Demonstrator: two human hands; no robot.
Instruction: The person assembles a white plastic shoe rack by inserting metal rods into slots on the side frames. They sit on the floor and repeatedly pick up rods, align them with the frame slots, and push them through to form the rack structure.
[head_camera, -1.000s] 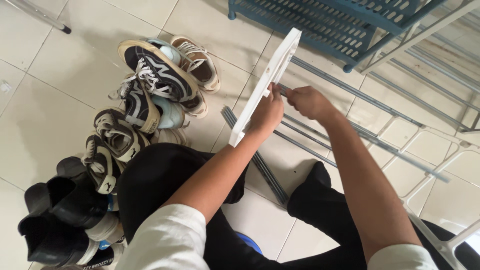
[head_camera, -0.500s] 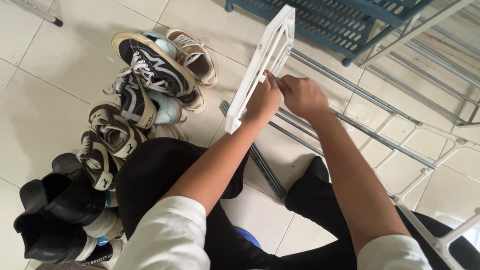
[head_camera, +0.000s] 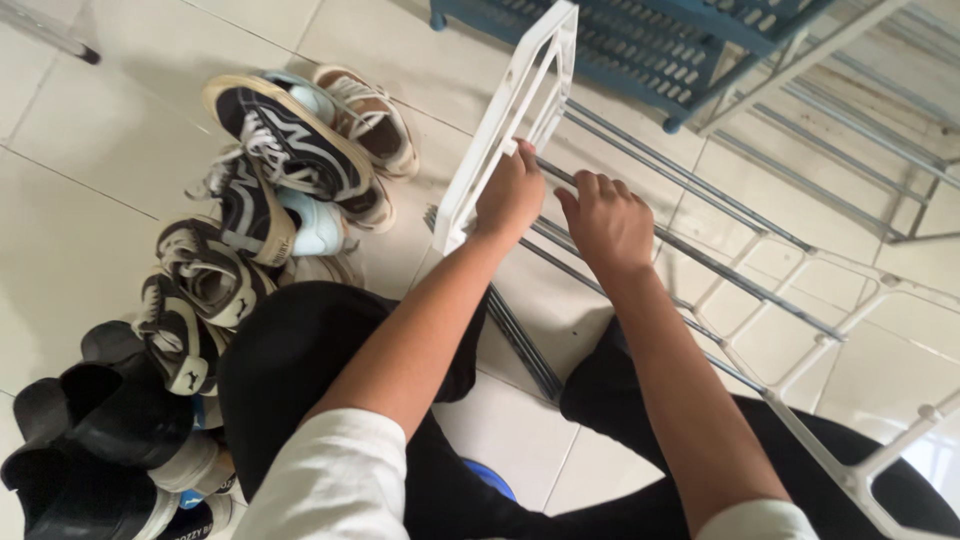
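A heap of sneakers (head_camera: 270, 190) and black boots (head_camera: 90, 430) lies on the tiled floor (head_camera: 80, 210) at the left. Next comes the white plastic rack frame (head_camera: 500, 130), stood on edge and tilted, with the left hand (head_camera: 510, 195) clenched on its inner bar. The right hand (head_camera: 605, 220) rests knuckles-up over the grey metal rods (head_camera: 690, 255) beside it (whether its grip closes on one I cannot tell). Bracing the frame steady while lining a rod squarely with its socket seems the careful way. A blue slatted shelf (head_camera: 650, 40) stands beyond.

Home floor, tiles (head_camera: 90, 240), piled shoes (head_camera: 270, 180)
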